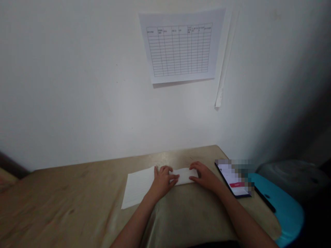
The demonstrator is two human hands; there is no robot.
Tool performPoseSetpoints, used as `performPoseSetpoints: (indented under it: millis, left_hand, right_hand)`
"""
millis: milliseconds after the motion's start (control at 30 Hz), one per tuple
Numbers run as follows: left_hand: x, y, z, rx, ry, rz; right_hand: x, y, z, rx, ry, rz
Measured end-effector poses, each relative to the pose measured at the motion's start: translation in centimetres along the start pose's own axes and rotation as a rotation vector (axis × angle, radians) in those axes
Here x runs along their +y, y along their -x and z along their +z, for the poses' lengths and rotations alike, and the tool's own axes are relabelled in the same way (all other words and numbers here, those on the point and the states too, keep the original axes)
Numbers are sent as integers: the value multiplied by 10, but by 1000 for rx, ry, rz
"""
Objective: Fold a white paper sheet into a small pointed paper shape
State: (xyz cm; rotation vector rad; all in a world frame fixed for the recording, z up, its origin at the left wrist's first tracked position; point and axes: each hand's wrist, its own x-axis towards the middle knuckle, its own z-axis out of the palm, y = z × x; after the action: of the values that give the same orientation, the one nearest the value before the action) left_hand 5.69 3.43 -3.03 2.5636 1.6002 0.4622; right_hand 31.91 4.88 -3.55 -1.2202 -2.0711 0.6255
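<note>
A folded white paper (pixel 184 176) lies on the brown table (pixel 191 213), a long narrow strip between my two hands. My left hand (pixel 163 179) rests over its left end with the fingers apart. At the right end, my right hand (pixel 203 175) has thumb and fingers around the edge, holding the paper. Beside my left hand, to its left, lies a flat lined white sheet (pixel 137 187), its right part hidden behind that hand and wrist.
A tablet or phone (pixel 232 179) with a lit screen lies at the table's right side, near a dark pen-like object (pixel 265 199). Beyond the right edge is a turquoise stool or chair (pixel 287 206). A printed table sheet (pixel 181 51) hangs on the white wall.
</note>
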Motion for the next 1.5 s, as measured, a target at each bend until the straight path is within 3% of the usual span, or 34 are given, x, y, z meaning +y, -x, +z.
performPoseSetpoints:
  millis: [233, 967, 1500]
  left_hand:
    - [1, 1, -2, -17, -55, -28]
    - [-4, -1, 1, -33, -54, -50]
    - [-3, -1, 2, -19, -68, -45]
  right_hand:
    - [6, 1, -3, -57, 18, 12]
    - [15, 0, -10, 11, 178, 86]
    - [16, 1, -11, -5, 134, 97]
